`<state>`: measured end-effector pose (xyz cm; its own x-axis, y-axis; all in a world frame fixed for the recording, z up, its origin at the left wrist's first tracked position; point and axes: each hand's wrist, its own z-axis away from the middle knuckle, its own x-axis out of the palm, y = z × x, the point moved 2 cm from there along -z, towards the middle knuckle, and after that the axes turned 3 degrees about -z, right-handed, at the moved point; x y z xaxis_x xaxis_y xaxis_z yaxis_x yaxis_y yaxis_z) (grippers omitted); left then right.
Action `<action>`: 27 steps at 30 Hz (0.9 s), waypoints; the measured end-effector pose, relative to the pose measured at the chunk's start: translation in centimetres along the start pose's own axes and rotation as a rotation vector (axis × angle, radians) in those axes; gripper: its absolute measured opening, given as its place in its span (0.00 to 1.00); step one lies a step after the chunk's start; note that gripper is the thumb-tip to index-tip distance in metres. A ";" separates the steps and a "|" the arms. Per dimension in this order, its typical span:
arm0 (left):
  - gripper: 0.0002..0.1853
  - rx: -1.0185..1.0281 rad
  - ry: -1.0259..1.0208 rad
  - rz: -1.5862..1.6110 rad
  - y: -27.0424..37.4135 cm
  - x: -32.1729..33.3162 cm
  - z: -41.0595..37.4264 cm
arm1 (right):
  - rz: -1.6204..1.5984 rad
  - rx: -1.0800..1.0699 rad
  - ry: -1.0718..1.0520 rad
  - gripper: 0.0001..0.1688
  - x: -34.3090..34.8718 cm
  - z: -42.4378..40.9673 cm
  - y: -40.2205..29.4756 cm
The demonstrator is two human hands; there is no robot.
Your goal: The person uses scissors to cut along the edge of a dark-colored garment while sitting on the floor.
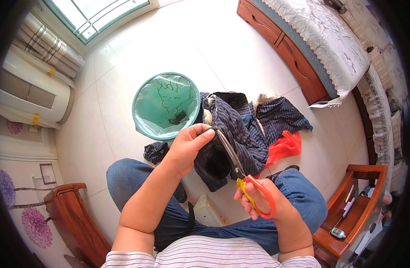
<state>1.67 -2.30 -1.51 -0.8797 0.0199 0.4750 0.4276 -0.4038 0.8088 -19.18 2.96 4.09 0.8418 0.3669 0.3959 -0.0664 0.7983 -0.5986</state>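
My right hand [258, 197] holds scissors [236, 160] with one red and one yellow handle. Their blades point up and left, and the tips meet dark cloth at my left fingertips. My left hand [191, 147] pinches that edge between thumb and fingers. The cloth appears to belong to a dark striped padded garment [238, 124] spread over the floor before me, though the join is partly hidden. Beside it on the left stands a green bin [135, 110] with a clear liner and dark scraps at the bottom.
A red plastic bag [287, 145] lies right of the garment, and a crumpled dark cloth [155, 151] lies below the bin. Wooden furniture with an open compartment [359, 204] stands at lower right. A covered wooden drawer unit [285, 50] is at upper right.
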 end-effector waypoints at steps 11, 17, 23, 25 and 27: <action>0.07 -0.056 -0.038 -0.041 -0.5 1.6 0.6 | -0.015 -0.581 0.386 0.13 -0.7 -3.0 -0.4; 0.06 -0.173 -0.172 -0.102 -0.9 2.3 1.8 | 0.125 -0.551 0.314 0.15 -0.1 -3.6 -2.6; 0.06 -0.096 -0.257 -0.131 -0.5 2.3 1.9 | 0.066 -0.494 0.347 0.16 -0.2 -4.2 -2.0; 0.06 -0.128 -0.274 -0.103 -0.5 2.3 1.9 | 0.081 -0.552 0.378 0.14 -0.2 -4.5 -1.8; 0.05 -0.118 -0.297 -0.096 -0.5 2.4 1.8 | 0.109 -0.634 0.420 0.11 -0.1 -4.7 -1.7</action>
<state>-0.31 -0.35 -0.16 -0.8084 0.3212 0.4933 0.3036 -0.4905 0.8169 -16.62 -0.69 1.83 0.9893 0.1147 0.0898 0.0524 0.2948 -0.9541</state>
